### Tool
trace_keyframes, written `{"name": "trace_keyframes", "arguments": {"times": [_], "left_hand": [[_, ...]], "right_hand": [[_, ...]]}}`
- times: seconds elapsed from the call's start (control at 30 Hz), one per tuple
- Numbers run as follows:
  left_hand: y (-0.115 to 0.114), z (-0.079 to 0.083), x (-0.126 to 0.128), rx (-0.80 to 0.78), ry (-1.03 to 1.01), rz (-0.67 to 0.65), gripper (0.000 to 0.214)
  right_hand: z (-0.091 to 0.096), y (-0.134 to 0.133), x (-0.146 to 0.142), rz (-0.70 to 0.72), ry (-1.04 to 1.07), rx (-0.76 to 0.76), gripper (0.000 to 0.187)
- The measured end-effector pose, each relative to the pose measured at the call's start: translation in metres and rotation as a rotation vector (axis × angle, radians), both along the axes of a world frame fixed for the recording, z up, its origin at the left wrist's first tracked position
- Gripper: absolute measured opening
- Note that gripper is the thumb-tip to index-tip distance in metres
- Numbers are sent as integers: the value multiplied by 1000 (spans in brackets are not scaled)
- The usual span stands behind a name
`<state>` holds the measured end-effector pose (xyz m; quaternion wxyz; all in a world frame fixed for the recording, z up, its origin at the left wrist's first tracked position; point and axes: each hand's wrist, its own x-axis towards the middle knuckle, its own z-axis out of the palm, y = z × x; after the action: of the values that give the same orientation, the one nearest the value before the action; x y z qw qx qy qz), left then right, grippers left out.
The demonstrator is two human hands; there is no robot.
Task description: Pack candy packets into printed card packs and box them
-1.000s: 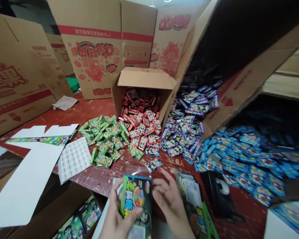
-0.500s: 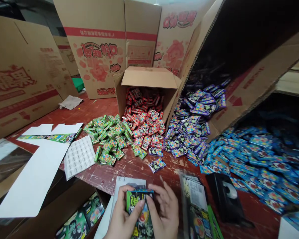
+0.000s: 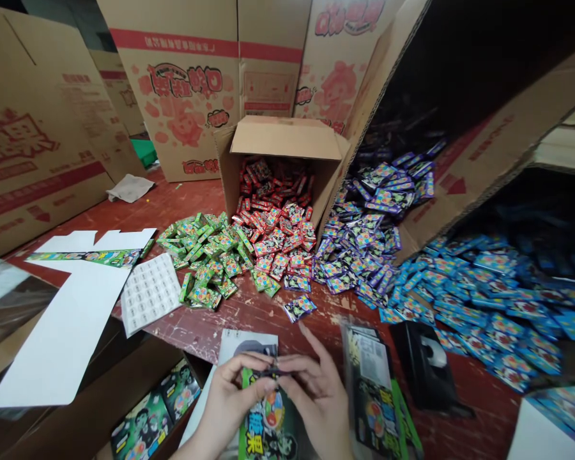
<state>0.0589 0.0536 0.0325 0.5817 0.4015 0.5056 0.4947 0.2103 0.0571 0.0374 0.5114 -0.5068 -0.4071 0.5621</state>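
Observation:
My left hand (image 3: 225,399) and my right hand (image 3: 316,393) meet at the bottom centre. Both pinch the top edge of a green printed candy packet (image 3: 267,427) held upright in front of me. Behind the packet a white printed card (image 3: 246,345) lies at the table's near edge. Beyond my hands, small candy packs lie in heaps: green (image 3: 204,259), red (image 3: 278,233), purple (image 3: 364,246) and blue (image 3: 489,300). A single purple pack (image 3: 299,308) lies apart, closest to my fingers.
A small open carton (image 3: 282,137) spills the red packs; a large tipped carton (image 3: 460,96) spills purple and blue. A black tape dispenser (image 3: 424,367) and a stack of printed bags (image 3: 376,390) sit right of my hands. White flat cardboard (image 3: 62,332) and a sticker sheet (image 3: 148,294) lie left.
The packet sank lower in my hands. My right hand came over to its top edge, and both hands now pinch that edge together.

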Motion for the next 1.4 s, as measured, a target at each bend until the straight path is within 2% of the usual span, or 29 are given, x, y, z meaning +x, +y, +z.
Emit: {"name": "trace_keyframes", "arguments": {"times": [0.1, 0.2, 0.33, 0.47, 0.6, 0.73, 1.0, 1.23, 1.4], "left_hand": [[-1, 3, 3, -30, -5, -13, 13], [1, 5, 8, -133, -69, 1, 24], [4, 11, 14, -178, -127, -38, 26], [5, 14, 22, -186, -123, -87, 25], [10, 16, 27, -198, -150, -73, 29], [17, 18, 26, -199, -85, -100, 29], [14, 13, 21, -111, 124, -143, 28], [21, 22, 21, -170, -58, -139, 28], [23, 20, 20, -155, 117, -182, 29]], "right_hand": [[12, 8, 6, 51, 19, -98, 56], [19, 16, 13, 115, 24, -179, 58], [16, 22, 28, 163, 67, -257, 60], [11, 19, 40, 124, 137, -339, 56], [16, 15, 41, 80, 90, -316, 59], [20, 14, 41, 86, 71, -306, 59], [15, 13, 50, 158, 116, -425, 58], [20, 14, 53, 190, 160, -423, 55], [25, 13, 49, 162, 83, -398, 57]]}}
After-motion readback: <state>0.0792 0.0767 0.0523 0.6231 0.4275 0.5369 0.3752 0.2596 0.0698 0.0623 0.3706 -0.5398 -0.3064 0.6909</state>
